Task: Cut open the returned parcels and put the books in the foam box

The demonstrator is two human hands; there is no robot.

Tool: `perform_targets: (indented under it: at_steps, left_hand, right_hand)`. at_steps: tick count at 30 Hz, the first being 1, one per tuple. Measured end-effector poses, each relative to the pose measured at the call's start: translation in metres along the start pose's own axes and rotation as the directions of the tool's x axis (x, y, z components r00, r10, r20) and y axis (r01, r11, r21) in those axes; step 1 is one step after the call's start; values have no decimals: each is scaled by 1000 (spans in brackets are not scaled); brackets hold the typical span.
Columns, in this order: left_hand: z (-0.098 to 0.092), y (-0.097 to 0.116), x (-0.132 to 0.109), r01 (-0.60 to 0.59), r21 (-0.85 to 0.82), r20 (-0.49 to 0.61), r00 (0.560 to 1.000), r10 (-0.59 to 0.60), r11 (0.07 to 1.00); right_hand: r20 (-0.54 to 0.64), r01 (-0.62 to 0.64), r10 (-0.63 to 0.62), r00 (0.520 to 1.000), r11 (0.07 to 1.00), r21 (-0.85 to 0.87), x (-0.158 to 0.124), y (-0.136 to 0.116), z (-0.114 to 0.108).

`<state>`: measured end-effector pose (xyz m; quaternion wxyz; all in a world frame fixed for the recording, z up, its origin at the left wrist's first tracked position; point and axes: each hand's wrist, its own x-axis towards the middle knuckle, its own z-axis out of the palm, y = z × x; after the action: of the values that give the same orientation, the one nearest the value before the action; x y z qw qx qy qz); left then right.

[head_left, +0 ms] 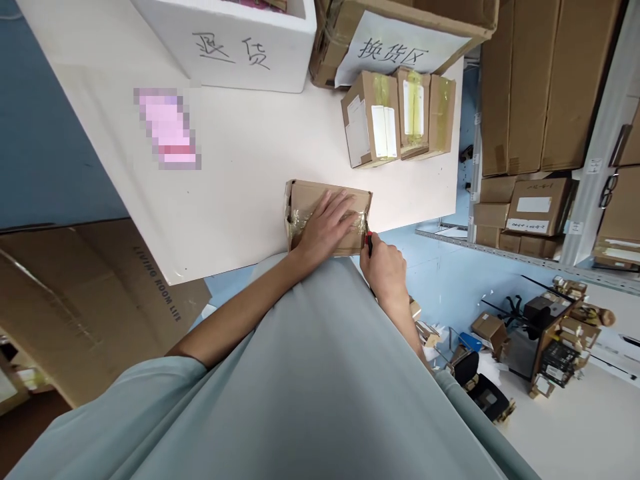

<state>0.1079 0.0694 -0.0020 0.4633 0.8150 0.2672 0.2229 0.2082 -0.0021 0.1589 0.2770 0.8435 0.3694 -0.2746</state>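
A small brown cardboard box (305,193) with clear tape across it lies at the near edge of the white table. My left hand (327,223) rests flat on its top, fingers stretched out. At the box's right end, my right hand (385,267) is closed around a red and black utility knife (369,241). The knife's tip is at the taped right edge of the box; how deep the blade sits I cannot make out.
Three taped cartons (383,123) stand at the back right of the table (240,193). Behind them is a large labelled cardboard box (400,47), beside a white foam box (250,53). A blurred pink item (167,127) lies left. Shelving with cartons (537,207) rises at right.
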Motion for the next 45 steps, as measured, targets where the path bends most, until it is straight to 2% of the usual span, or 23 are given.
perform_targets:
  at_steps: [8,16,22,25,28,31,33,35,38,40,42,45]
  left_hand:
    - [3,0,3,36,-4,-1,999,-36,999]
    - [1,0,-6,70,73,-26,997,-69,995]
    - [-1,-2,-8,81,132,-2,997,-81,988]
    - [-6,-2,-12,83,163,6,996,-85,983]
    - [-17,-4,-22,102,187,-23,995,-99,977]
    - [-35,-8,-41,132,225,-109,988,-110,965]
    - [-49,-13,-58,176,267,-186,974,-128,947]
    - [-64,-16,-76,235,296,-249,955,-162,926]
    - [-81,-17,-102,329,298,-302,923,-238,896]
    - [-88,-13,-115,397,290,-334,895,-297,871]
    - [-91,-3,-123,464,282,-379,858,-347,840]
    - [-94,18,-128,566,248,-496,771,-399,786]
  right_hand:
    - [34,35,-34,999,999,-3,14,-7,-8]
    - [132,52,-52,990,999,3,-3,-2,-15]
    - [178,147,-147,973,989,13,17,2,-6]
    - [201,200,-197,960,980,6,12,15,-15]
    - [166,302,-311,936,950,76,10,47,-30]
    - [-21,385,-395,918,880,280,44,85,-30]
    - [-95,405,-404,910,815,414,90,99,-15]
    - [-116,422,-437,892,714,558,145,99,10]
    - [-43,343,-522,852,495,798,216,73,57]
    - [-48,335,-547,836,439,834,244,47,83]
    - [-38,315,-589,807,375,872,256,24,100]
    - [-48,298,-661,749,271,915,252,-1,110]
